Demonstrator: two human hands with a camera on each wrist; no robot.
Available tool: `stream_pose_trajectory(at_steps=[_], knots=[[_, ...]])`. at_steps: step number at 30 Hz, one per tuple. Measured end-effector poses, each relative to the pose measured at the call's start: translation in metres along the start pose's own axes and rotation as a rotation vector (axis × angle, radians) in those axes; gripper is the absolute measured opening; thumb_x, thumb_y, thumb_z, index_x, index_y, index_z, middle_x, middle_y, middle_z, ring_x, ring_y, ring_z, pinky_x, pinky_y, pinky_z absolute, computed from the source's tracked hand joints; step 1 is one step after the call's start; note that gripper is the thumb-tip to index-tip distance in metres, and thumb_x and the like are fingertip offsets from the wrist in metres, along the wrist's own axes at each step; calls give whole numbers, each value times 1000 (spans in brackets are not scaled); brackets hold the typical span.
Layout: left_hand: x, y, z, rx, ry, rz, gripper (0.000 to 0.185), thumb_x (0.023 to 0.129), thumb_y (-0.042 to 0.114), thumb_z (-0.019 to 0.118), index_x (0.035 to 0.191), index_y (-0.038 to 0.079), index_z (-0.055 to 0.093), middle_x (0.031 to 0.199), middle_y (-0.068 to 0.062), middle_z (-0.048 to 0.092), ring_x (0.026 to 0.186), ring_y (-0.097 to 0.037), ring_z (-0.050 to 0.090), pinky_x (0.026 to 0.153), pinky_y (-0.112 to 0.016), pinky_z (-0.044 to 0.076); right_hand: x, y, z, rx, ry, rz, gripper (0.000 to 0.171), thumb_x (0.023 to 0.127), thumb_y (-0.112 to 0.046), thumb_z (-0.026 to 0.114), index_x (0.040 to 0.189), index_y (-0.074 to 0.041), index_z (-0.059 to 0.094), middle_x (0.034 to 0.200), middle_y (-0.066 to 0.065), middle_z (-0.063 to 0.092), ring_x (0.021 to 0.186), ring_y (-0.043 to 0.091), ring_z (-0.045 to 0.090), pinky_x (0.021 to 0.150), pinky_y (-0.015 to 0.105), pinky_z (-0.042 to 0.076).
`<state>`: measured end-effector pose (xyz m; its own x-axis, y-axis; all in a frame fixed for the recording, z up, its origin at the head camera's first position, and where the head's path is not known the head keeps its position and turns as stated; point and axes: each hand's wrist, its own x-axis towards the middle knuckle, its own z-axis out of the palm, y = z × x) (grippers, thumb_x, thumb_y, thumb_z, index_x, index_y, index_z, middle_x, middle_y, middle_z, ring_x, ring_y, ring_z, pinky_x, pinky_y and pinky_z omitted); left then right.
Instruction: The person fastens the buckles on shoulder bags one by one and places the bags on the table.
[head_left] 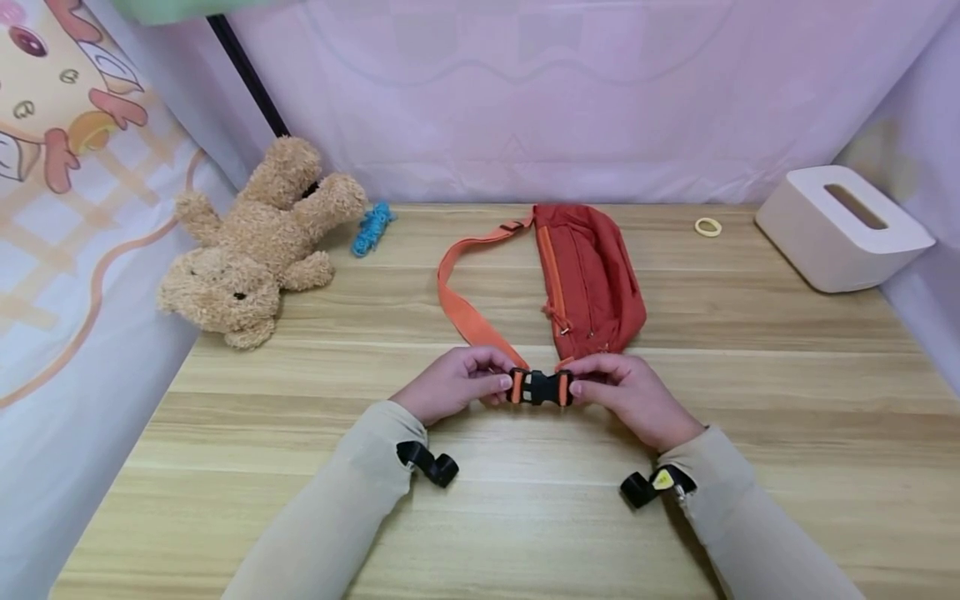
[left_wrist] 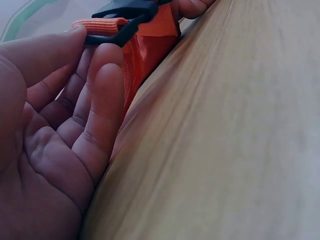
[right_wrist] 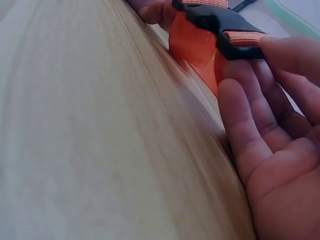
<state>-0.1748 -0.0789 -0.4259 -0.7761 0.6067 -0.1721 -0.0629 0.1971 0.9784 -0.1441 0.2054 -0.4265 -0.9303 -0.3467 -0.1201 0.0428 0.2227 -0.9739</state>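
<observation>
A red waist bag (head_left: 596, 279) lies on the table, its orange strap (head_left: 459, 308) looping out to the left and round to the front. At the strap's near end is a black side-release buckle (head_left: 542, 387), its two halves joined in one line. My left hand (head_left: 461, 385) pinches the buckle's left end between thumb and fingers. The right end is pinched by my right hand (head_left: 633, 398). In the left wrist view the thumb presses on the orange webbing (left_wrist: 102, 25) threaded through the buckle; the right wrist view shows the same grip on its other end (right_wrist: 242, 50).
A light brown teddy bear (head_left: 258, 237) lies on its back at the left, beside a bundle of blue cord (head_left: 372, 229). Toward the back right are a small pale yellow ring (head_left: 707, 227) and a white tissue box (head_left: 840, 233). Fabric walls border the wooden table (head_left: 480, 533).
</observation>
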Motion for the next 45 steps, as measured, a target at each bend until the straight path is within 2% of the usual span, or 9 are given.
stream_pose_trajectory(at_steps=[6, 17, 24, 31, 39, 45], knots=[[1, -4, -1, -53, -3, 23, 11, 100, 6, 61, 111, 2, 63, 100, -9, 66, 87, -19, 67, 81, -36, 58, -1, -2, 1, 27, 12, 7, 25, 92, -10, 74, 115, -3, 71, 122, 11, 68, 96, 22, 67, 81, 30, 57], [1, 1, 2, 24, -3, -12, 13, 98, 12, 66, 110, 7, 68, 98, -7, 70, 82, -20, 66, 74, -32, 56, 0, -1, 2, -21, -8, 16, 25, 91, -13, 75, 115, -6, 75, 122, 9, 70, 100, 20, 67, 82, 29, 56], [1, -1, 0, -27, 3, 19, 13, 100, 7, 62, 112, 1, 63, 100, -9, 67, 85, -19, 68, 79, -36, 59, -1, -2, 1, 26, 9, 7, 26, 92, -10, 73, 117, -2, 70, 122, 11, 68, 96, 20, 67, 81, 30, 57], [1, -1, 2, -53, 8, 6, 10, 100, 5, 62, 109, 2, 62, 100, -9, 65, 85, -19, 67, 80, -36, 59, -1, -3, 1, 24, 10, 20, 26, 91, -12, 75, 115, -2, 71, 124, 12, 68, 97, 21, 68, 82, 30, 57], [1, 3, 5, 12, -4, -13, 10, 98, 8, 66, 107, 4, 67, 92, -7, 71, 79, -17, 66, 71, -30, 56, 0, 0, 2, -17, -18, 18, 25, 91, -13, 75, 115, -6, 75, 123, 10, 69, 101, 22, 66, 83, 29, 56], [1, 3, 6, 9, 0, -5, 12, 99, 9, 65, 110, 5, 66, 94, -8, 69, 79, -19, 66, 72, -32, 57, 0, -3, 3, -19, -15, 14, 24, 92, -11, 74, 115, -6, 72, 119, 11, 68, 96, 25, 66, 81, 29, 55]])
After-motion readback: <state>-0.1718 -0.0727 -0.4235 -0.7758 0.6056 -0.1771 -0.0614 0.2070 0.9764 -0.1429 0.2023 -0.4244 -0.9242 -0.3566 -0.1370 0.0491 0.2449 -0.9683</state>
